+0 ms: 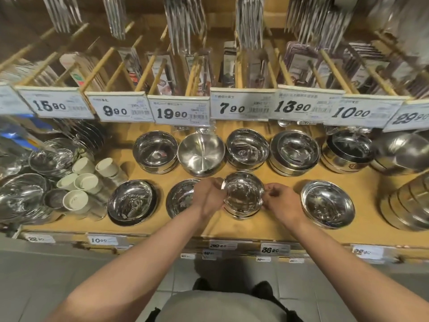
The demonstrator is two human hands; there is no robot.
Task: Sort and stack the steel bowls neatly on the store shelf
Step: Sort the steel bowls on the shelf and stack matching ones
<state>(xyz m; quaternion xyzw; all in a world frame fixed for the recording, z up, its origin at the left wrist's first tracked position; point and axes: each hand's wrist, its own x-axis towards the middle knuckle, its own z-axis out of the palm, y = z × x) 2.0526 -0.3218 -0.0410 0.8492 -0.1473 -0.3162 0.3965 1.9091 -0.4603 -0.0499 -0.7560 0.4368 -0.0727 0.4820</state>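
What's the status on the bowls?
Both hands, left hand and right hand, grip bowl rim, atop front-row stack. Neighbour bowl close left; nothing blocking.

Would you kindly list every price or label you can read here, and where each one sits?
Upper rail price tags, left to right:
"15 90"
"9 90"
"19 90"
"7 90"
"13 90"
"10 00"
"29 90"
Front shelf edge: "10 00"; the others are blurred.
The tags' small print and barcodes are unreadable.

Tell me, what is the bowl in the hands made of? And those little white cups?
The bowl looks like polished steel: it is silvery and mirrors the lights. The white cups have a dull, matte cream surface with no shine, so perhaps plastic or ceramic; the picture cannot settle which.
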